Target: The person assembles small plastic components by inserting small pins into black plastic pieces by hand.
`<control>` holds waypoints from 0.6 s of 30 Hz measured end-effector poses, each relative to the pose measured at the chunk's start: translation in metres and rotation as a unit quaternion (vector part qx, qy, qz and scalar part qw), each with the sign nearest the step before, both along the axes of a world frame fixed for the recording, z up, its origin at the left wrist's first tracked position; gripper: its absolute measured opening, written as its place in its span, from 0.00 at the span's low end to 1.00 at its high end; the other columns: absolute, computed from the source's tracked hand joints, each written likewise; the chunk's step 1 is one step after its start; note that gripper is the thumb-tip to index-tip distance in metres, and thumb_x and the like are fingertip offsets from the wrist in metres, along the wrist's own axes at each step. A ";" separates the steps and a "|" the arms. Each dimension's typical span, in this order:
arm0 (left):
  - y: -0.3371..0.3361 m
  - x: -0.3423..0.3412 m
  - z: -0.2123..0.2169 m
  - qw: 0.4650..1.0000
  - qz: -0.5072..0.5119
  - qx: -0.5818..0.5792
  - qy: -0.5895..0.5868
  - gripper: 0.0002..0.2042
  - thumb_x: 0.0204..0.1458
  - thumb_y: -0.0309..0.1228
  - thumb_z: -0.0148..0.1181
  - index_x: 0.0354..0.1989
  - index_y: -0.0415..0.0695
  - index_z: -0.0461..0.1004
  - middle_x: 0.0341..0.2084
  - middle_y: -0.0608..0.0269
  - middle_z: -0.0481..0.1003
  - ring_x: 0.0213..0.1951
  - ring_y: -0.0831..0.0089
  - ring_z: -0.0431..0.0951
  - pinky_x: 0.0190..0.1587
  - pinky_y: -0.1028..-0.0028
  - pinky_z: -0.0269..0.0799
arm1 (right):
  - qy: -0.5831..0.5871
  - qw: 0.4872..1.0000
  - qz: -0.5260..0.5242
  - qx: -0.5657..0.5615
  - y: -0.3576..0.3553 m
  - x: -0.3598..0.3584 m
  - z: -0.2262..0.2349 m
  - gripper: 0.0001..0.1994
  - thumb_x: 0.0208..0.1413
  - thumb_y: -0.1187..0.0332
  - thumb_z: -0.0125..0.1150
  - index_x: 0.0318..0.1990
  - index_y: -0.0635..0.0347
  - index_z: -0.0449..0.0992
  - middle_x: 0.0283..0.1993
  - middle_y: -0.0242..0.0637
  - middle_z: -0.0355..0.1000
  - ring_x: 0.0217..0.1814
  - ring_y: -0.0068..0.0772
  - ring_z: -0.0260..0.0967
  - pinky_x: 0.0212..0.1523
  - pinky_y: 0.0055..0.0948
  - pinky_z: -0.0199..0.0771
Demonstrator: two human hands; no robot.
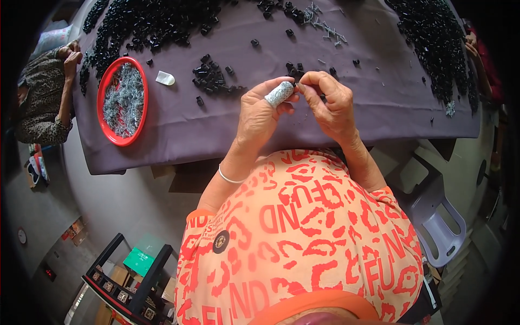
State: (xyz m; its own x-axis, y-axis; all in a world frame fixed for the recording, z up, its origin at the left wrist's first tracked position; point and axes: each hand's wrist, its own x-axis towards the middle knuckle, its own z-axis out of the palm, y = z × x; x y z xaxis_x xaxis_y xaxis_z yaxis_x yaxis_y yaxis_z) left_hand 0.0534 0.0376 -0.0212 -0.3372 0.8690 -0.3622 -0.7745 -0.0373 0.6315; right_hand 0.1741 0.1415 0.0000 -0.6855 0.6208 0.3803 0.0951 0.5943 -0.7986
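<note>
My left hand (pixel 255 115) is closed in a pinch around a small black plastic part (pixel 296 84) above the near side of the table. A speckled grey-white wrap (pixel 279 94) covers one of its digits. Close against it, my right hand (pixel 333 105) is pinched shut at the same black part. What sits between the right fingertips is too small to make out. Another bit of black shows under the right fingers. Beyond the hands lie loose black parts (pixel 292 69), and a small pile of black parts (pixel 210 76) is left of them.
A red oval basket (pixel 144 115) of grey metal pieces stands on the purple tablecloth (pixel 179 132) at left, beside a small white cap-like piece (pixel 165 78). Large black heaps (pixel 154 21) cover the far side. Scattered pins (pixel 327 30) lie beyond. People sit at both sides; a plastic chair (pixel 439 227) stands right.
</note>
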 end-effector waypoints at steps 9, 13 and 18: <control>-0.019 0.021 0.003 0.959 0.058 -0.038 0.274 0.08 0.53 0.21 0.57 0.41 0.35 0.77 0.31 0.61 0.78 0.33 0.78 0.77 0.34 0.80 0.73 | -0.039 0.998 0.028 0.051 -0.014 0.008 -0.003 0.06 0.49 0.80 0.59 0.35 0.64 0.72 0.30 0.40 0.72 0.28 0.36 0.72 0.30 0.27 0.71; -0.026 0.027 -0.006 0.963 0.068 -0.053 0.257 0.08 0.53 0.21 0.57 0.41 0.35 0.76 0.31 0.62 0.78 0.33 0.78 0.77 0.34 0.80 0.73 | -0.052 0.998 0.024 0.026 -0.023 0.008 -0.012 0.05 0.50 0.80 0.59 0.35 0.63 0.72 0.29 0.40 0.72 0.27 0.35 0.72 0.29 0.27 0.71; -0.028 0.028 -0.013 0.992 0.088 -0.041 0.083 0.09 0.55 0.23 0.56 0.43 0.36 0.75 0.33 0.62 0.78 0.33 0.77 0.78 0.34 0.79 0.75 | -0.048 0.998 0.007 0.027 -0.024 0.004 -0.016 0.05 0.50 0.80 0.59 0.35 0.64 0.72 0.29 0.39 0.72 0.28 0.31 0.72 0.29 0.25 0.71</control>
State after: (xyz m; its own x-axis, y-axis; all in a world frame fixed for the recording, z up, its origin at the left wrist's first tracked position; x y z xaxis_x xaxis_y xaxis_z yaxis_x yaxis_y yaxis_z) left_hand 0.0817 0.0100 -0.0342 -0.5421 0.7614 -0.3554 -0.6450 -0.1060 0.7568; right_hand 0.1784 0.1170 -0.0160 -0.7295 0.5905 0.3452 0.1610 0.6388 -0.7524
